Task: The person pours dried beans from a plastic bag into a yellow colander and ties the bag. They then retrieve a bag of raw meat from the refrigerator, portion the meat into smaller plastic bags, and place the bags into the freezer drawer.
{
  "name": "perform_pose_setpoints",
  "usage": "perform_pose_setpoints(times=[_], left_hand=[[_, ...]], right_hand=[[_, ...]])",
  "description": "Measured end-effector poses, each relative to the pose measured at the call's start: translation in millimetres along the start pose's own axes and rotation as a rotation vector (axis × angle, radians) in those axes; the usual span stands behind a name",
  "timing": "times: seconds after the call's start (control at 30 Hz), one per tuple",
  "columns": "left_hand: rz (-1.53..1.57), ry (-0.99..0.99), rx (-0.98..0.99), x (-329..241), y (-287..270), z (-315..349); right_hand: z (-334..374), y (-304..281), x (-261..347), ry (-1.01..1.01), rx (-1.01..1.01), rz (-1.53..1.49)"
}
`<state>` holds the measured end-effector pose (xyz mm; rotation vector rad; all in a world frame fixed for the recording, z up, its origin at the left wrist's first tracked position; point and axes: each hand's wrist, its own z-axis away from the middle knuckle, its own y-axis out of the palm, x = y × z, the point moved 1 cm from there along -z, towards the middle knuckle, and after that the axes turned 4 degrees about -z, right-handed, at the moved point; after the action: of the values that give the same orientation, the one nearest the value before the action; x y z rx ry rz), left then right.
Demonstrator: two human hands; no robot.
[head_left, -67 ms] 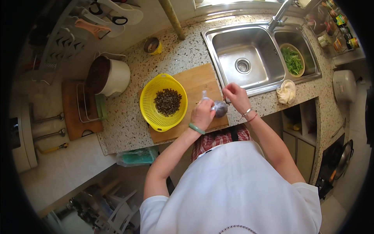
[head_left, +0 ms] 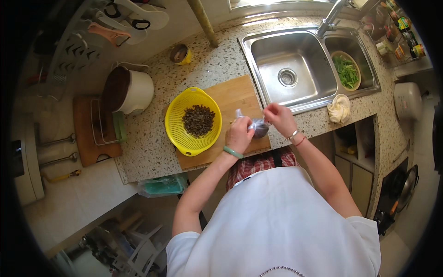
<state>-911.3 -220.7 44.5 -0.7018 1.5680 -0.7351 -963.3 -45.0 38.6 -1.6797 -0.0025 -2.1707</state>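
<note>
My left hand [head_left: 239,137], with a green bangle at its wrist, is closed round the gathered neck of a small clear plastic bag [head_left: 260,129]. Dark contents fill the bag's rounded end, which hangs over the right edge of the wooden cutting board [head_left: 240,94]. Just above the bag, the thumb and fingers of my right hand [head_left: 281,119] are pinched together; whatever they grip is too small to make out. To the left, a yellow plastic colander [head_left: 174,127] stands on the board, holding a heap of small dark brown pieces [head_left: 199,121].
A double steel sink [head_left: 295,99] lies beyond my right hand, with a bowl of green leaves [head_left: 346,71] in its right basin. A crumpled pale cloth [head_left: 339,109] lies at its front. A white pot [head_left: 140,90] and a yellow cup [head_left: 181,54] stand at left.
My right hand has shifted slightly left, closer to the bag. The loose end of the bag above my left hand has tipped a little left.
</note>
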Motion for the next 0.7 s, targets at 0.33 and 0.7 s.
perform_pose_setpoints(times=[0.33, 0.7], left_hand=[[0.805, -0.621, 0.060, 31.2, 30.5, 16.1], [1.067, -0.774, 0.115, 33.6, 26.1, 27.6]], right_hand=[[23.8, 36.5, -19.7, 0.087, 0.020, 0.010], [22.2, 39.8, -27.6, 0.159, 0.101, -0.061]])
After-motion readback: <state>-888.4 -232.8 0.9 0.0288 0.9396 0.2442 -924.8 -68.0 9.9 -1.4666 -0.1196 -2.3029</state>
